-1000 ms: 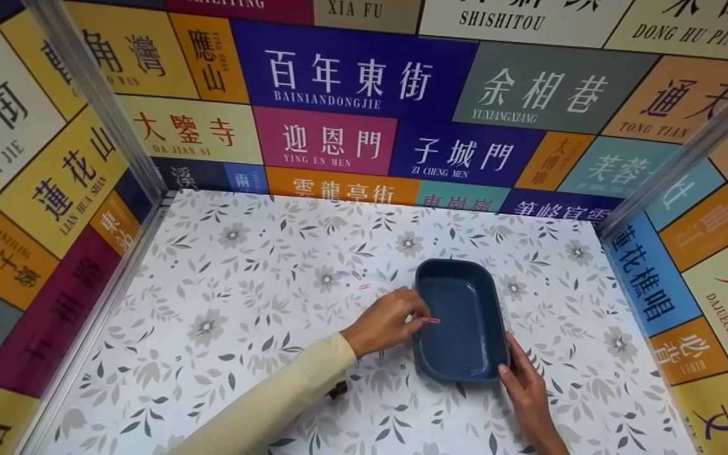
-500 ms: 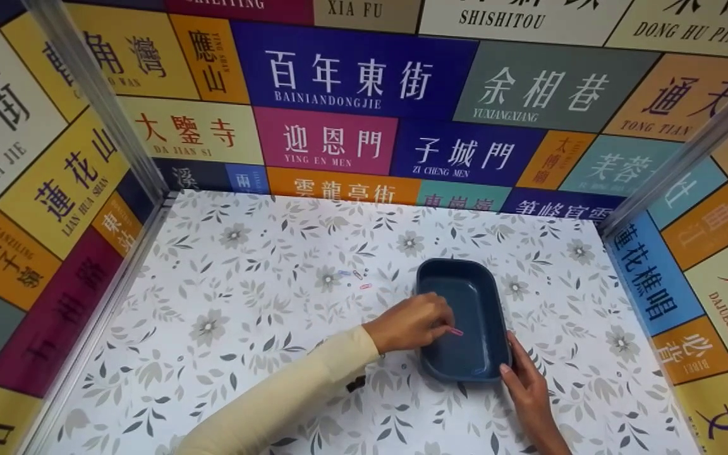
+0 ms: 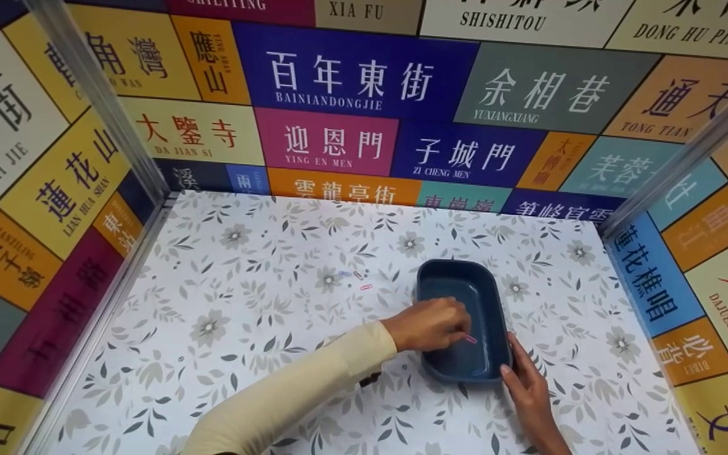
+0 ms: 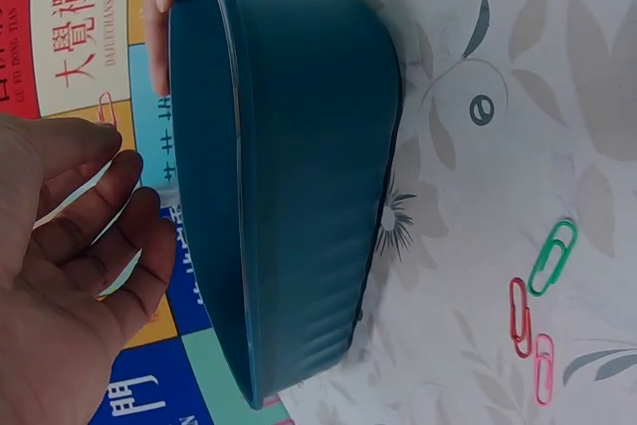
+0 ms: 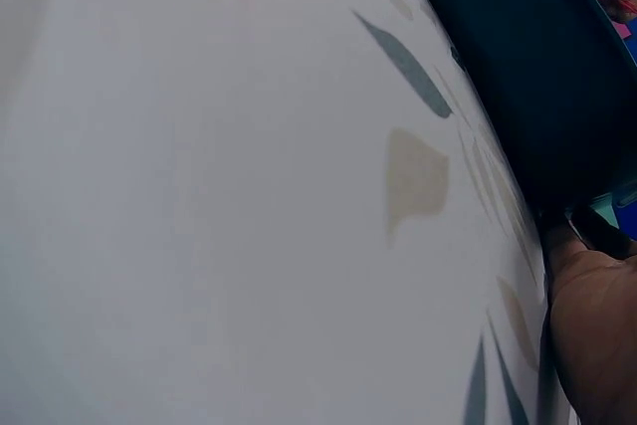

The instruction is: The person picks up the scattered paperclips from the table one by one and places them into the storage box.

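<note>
A dark blue rectangular plastic container (image 3: 436, 268) stands on the table, its inside facing up. My left hand (image 3: 430, 323) is over its opening and pinches a pink paper clip (image 3: 470, 339) between thumb and fingertips; the left wrist view shows that paper clip (image 4: 106, 108) at the fingertips, above the rim. My right hand (image 3: 533, 395) grips the container's near right side, thumb at the rim and fingers along the outer wall. Inside the container, near its front end, a faint paper clip outline (image 3: 479, 371) shows.
Left of the container lie a pink paper clip (image 3: 366, 287), a red paper clip (image 4: 520, 318) and a green paper clip (image 4: 553, 258) on the flower-patterned table cover (image 3: 212, 373). A bluish clip (image 3: 344, 273) lies beside them. Sign-printed panels (image 3: 351, 69) stand around the table.
My left hand has moved right and slightly toward the near side, from the container's left rim to over its inside, carrying the pink paper clip. My right hand stays on the container.
</note>
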Tool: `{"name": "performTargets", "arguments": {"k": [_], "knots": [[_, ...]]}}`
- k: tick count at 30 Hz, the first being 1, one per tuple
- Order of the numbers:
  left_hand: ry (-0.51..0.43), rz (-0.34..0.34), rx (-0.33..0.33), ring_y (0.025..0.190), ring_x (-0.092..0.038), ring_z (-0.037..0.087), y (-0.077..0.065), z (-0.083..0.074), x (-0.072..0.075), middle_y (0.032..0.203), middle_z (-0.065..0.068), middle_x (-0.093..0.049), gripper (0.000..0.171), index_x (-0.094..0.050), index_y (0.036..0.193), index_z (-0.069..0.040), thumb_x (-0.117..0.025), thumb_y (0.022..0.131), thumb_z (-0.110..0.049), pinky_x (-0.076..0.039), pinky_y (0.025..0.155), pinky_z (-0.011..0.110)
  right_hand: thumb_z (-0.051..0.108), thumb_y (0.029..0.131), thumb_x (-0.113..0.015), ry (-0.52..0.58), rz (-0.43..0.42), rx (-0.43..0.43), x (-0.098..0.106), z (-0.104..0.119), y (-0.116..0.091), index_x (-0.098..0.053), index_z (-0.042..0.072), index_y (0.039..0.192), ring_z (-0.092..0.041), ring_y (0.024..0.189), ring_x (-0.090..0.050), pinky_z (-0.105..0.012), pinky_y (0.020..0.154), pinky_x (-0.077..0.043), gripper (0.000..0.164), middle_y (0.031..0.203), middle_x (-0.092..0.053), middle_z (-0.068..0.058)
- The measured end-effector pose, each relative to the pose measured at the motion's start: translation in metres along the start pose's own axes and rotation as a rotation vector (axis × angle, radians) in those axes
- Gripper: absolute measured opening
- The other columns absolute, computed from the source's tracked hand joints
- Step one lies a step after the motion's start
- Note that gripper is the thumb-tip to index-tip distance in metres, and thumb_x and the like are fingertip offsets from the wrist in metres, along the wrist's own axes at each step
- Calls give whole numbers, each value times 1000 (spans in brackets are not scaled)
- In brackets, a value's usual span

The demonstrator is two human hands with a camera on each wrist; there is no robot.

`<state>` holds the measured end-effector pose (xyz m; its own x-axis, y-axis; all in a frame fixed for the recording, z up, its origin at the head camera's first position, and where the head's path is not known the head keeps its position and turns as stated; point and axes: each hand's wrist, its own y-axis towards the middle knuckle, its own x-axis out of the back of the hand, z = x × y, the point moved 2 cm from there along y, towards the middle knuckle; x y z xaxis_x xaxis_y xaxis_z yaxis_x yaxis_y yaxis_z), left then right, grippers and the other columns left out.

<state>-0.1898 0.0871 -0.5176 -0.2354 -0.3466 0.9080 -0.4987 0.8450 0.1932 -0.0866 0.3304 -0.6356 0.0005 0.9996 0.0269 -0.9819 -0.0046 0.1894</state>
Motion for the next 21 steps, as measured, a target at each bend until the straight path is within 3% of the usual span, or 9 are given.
{"name": "performTargets", "arguments": {"k": [8, 21], "knots": [[20, 50, -28, 105, -71, 17, 13, -4, -9, 106, -1, -78, 13, -85, 106, -15, -74, 106, -22, -56, 93, 24, -5, 112, -53, -44, -6, -37, 0, 1, 1, -28, -6, 170, 9, 153, -36, -14, 119, -34, 63, 176, -20, -32], [30, 141, -48, 93, -73, 11, 35, -10, -23, 100, -3, -79, 11, -83, 100, -14, -73, 104, -15, -55, 80, 18, -4, 112, -54, -47, -11, -33, -2, 5, -1, -31, -5, 170, 9, 153, -38, -13, 118, -35, 62, 178, -30, -18]]}}
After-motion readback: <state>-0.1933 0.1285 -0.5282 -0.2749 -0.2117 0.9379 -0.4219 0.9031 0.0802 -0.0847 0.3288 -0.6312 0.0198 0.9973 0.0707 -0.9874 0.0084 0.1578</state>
